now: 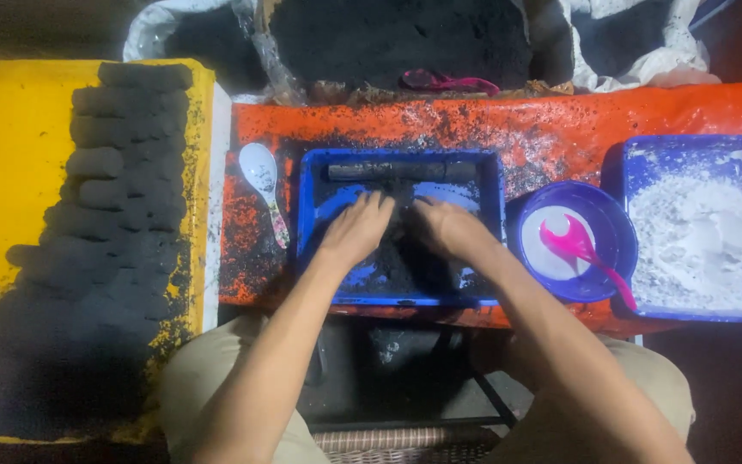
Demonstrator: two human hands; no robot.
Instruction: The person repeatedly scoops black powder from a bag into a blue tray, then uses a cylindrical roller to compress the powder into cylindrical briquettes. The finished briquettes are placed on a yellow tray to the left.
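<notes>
I see both hands down in the shallow blue rectangular plastic tray (316, 225) on the orange plastic-covered worktop (560, 129), palms pressed on a mound of black powdery paste (397, 258) between them. The left hand (355, 230) lies flat with fingers spread and grips nothing; the right hand (447, 227) is likewise flat and open, fingertips nearly meeting the left ones. At the tray's far wall rests a finished long black roll (401, 171). To roll well, I judge the palms should press evenly and move together, keeping the mass centred so it forms a uniform cylinder without crumbling at the ends. Left of the tray lies a white patterned spoon (261, 176), and beyond it a yellow board (2, 189) carries rows of dark rolled logs (105, 223). To the right stands a round purple bowl (611, 225) with a pink spoon (579, 249), then a blue tray of white powder (696, 236).
</notes>
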